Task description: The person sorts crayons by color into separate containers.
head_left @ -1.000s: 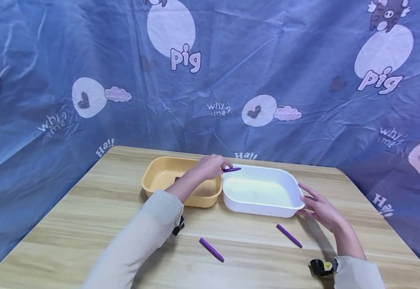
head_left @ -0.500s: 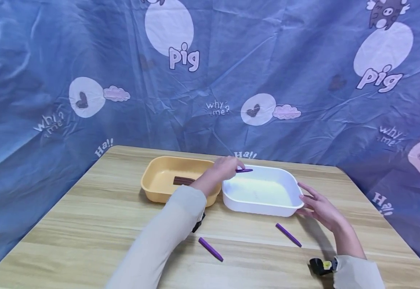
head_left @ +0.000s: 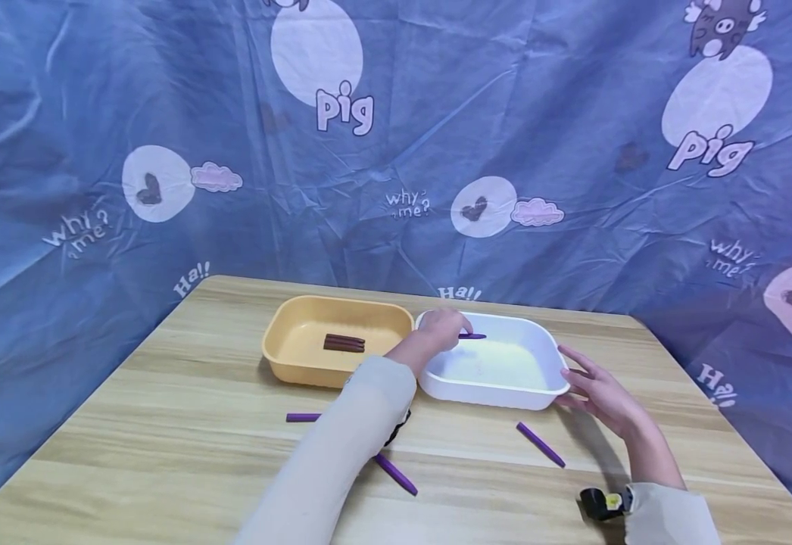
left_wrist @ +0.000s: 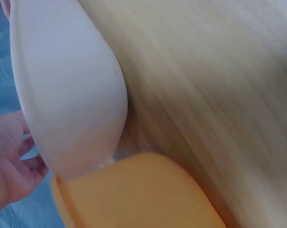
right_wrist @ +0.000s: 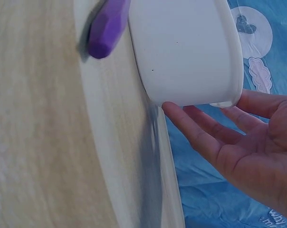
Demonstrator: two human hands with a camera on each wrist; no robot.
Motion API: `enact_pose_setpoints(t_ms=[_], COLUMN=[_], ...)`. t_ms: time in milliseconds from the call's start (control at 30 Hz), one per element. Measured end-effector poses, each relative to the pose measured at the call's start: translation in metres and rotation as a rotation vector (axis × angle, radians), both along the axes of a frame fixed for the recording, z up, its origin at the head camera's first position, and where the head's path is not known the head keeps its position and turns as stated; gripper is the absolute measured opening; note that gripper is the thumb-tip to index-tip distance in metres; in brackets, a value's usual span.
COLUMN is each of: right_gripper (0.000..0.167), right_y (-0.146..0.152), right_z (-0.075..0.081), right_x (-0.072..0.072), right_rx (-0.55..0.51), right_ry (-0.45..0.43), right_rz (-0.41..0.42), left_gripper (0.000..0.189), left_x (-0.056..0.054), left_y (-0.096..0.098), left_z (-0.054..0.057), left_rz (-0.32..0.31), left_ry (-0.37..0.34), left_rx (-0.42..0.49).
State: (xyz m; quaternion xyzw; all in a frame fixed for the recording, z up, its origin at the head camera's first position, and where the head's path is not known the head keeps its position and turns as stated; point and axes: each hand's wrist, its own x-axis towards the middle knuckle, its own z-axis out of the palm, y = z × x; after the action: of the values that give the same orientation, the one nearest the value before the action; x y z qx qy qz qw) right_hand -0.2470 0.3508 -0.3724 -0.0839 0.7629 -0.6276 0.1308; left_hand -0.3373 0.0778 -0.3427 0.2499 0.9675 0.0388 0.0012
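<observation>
My left hand point(head_left: 445, 328) pinches a purple crayon point(head_left: 475, 336) over the left part of the white plastic basin point(head_left: 491, 397). In the left wrist view, the left hand point(left_wrist: 13, 161) shows beyond the basin's rim, its fingertips hidden. My right hand point(head_left: 600, 393) rests at the basin's right end, with fingers extended against the outside. In the right wrist view, the right hand's fingertips touch the end wall and rim of the white basin point(right_wrist: 191, 57). To the left stands a yellow basin point(head_left: 300, 375), touching or nearly touching the white one. Several brown crayons point(head_left: 344, 344) lie side by side in it.
A purple crayon point(head_left: 540, 444) lies before the white basin. Two more lie farther left: one crayon point(head_left: 396, 474) partly under the left sleeve point(head_left: 341, 454), another crayon point(head_left: 302, 417) ending behind it. A blue patterned cloth point(head_left: 396, 151) hangs behind the wooden table point(head_left: 130, 424).
My left hand has moved right and lower, carrying the purple crayon from the yellow basin's edge over the white basin. Brown crayons and another purple crayon have come into view. The right hand stays put.
</observation>
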Motion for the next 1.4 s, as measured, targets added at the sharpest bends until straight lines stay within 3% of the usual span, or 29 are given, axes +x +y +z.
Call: enact_pose_setpoints(t_ms=[467,800,1400], right_gripper=[0.063,0.062,0.06], right_y=[-0.002,-0.003,0.001], right_z=[0.001,0.001,-0.002], right_x=[0.001,0.002,0.001], right_rx=[-0.021,-0.036,-0.051], right_ry=[-0.003,0.0,-0.006], right_rz=[-0.013,-0.007,-0.03], left_gripper=[0.037,0.036,0.022], left_x=[-0.001,-0.002,-0.01], left_y=[0.018,0.026,0.03], left_z=[-0.011,-0.018,-0.025], left_rz=[-0.047,-0.058,0.016], left_ry=[0.033,0.053,0.019], left_rx=[-0.059,-0.045,-0.05])
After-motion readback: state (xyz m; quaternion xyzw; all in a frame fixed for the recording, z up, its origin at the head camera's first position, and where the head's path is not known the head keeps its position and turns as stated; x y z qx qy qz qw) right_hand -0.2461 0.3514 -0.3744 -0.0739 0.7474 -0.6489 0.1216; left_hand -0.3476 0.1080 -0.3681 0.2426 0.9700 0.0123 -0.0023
